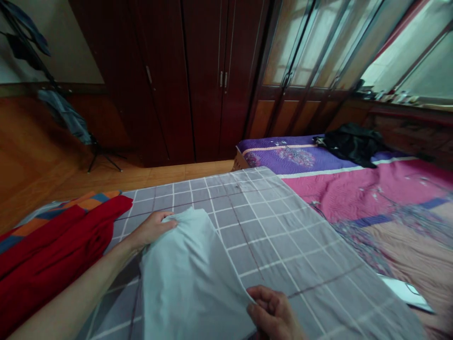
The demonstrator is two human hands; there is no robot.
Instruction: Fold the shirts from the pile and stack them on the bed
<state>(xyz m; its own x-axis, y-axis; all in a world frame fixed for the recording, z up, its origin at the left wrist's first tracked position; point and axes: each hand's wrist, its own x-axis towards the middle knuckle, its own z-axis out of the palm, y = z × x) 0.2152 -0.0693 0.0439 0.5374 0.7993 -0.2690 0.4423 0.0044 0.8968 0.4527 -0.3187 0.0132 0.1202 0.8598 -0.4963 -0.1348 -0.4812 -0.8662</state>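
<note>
Home bedroom: bed [339, 189], wardrobe [208, 80].

No text, labels or signs are legible.

Grey checked sheet [269, 231], white grid lines, spread flat; near edge folded back, pale plain underside [187, 278] showing, far corner rumpled

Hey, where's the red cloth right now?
The red cloth lies at the far left of the head view, against the grey checked sheet and beside the left forearm.
</note>
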